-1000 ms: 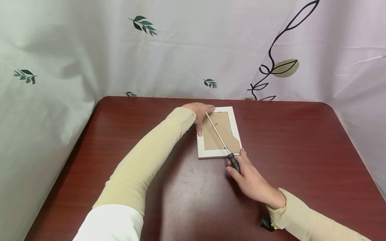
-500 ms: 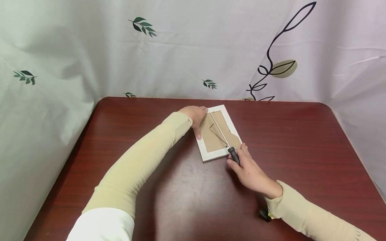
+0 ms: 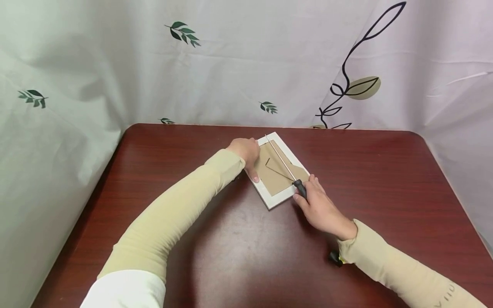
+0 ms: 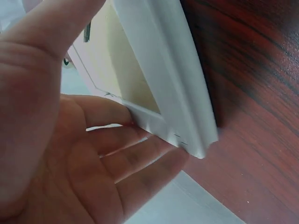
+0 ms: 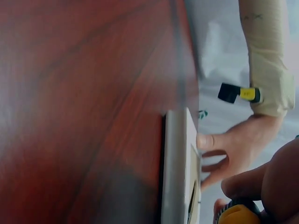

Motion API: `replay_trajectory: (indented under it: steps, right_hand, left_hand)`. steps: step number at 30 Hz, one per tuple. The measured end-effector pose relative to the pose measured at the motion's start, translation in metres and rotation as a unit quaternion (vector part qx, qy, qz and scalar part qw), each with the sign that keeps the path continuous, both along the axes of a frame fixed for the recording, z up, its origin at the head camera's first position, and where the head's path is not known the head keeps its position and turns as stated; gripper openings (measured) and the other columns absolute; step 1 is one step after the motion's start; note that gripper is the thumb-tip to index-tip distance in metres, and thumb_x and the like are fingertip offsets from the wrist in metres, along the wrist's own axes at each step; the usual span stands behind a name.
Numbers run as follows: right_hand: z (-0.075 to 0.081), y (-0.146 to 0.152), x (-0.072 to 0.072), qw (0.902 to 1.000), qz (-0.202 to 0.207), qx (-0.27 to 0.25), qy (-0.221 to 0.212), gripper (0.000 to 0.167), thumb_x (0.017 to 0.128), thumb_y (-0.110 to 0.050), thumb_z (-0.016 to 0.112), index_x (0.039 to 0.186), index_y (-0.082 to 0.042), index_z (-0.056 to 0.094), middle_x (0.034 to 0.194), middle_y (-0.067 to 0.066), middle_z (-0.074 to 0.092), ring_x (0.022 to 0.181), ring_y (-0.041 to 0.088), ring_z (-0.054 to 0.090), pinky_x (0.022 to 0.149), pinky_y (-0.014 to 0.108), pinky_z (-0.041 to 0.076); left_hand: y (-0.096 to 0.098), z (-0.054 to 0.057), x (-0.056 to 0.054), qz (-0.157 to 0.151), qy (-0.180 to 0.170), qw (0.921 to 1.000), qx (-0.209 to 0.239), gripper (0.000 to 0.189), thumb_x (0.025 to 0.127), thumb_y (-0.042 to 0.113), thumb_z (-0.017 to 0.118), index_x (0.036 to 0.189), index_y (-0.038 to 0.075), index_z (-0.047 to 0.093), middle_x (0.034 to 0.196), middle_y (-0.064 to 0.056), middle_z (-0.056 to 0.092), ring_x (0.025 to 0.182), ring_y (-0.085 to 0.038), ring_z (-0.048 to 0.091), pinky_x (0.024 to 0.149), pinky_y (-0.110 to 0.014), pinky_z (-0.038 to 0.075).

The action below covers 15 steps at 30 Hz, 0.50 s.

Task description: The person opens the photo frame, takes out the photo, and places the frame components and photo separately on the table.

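A white picture frame (image 3: 278,198) lies face down on the table, its brown backing board (image 3: 276,177) showing, turned at an angle. My left hand (image 3: 246,153) grips its far left corner, with the thumb on the left border and the fingers at the far edge. In the left wrist view the fingertips touch the frame's side. My right hand (image 3: 323,209) holds a screwdriver (image 3: 284,162) by its dark handle, the shaft pointing away over the backing. Its fingertips touch the frame's near right corner. The handle's end (image 5: 239,215) looks black and yellow-orange.
The dark red wooden table (image 3: 239,256) has rounded far corners. A pale curtain (image 3: 231,64) with leaf prints hangs behind and beside it. A thin dark bent line (image 3: 269,164) shows on the backing. A small black camera (image 3: 336,258) sits at the right wrist.
The picture frame has turned counterclockwise on the table between both hands. My left hand has moved slightly left and nearer, the right hand slightly farther away, still holding the screwdriver.
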State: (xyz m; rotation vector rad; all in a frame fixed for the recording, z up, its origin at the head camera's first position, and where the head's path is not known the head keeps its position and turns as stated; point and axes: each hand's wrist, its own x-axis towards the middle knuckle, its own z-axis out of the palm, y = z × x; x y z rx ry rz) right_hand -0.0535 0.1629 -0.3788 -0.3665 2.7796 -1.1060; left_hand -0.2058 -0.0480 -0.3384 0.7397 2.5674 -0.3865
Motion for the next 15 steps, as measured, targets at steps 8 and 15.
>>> replay_trajectory:
  steps: [8,15]
  right_hand:
    - [-0.003,0.006,-0.017,0.9981,0.029,0.055,0.006,0.016,0.101,-0.009,0.054,0.098,0.005,0.049,0.142,0.046,0.034,0.143,0.058,0.015,0.118,0.062,0.014]
    - [-0.004,0.01,-0.03,0.996,0.039,0.077,0.02,0.018,0.102,-0.01,0.053,0.101,0.008,0.05,0.147,0.048,0.027,0.143,0.058,0.019,0.118,0.059,0.016]
  left_hand:
    - [0.002,0.0,0.007,0.006,0.018,0.9997,-0.017,0.082,0.061,0.075,0.08,0.11,0.009,0.073,0.12,-0.011,0.068,0.108,-0.023,0.063,0.085,-0.041,0.056]
    - [0.004,-0.002,0.014,0.015,0.025,0.9994,-0.019,0.075,0.061,0.077,0.077,0.1,0.013,0.074,0.11,-0.006,0.07,0.097,-0.02,0.065,0.08,-0.041,0.057]
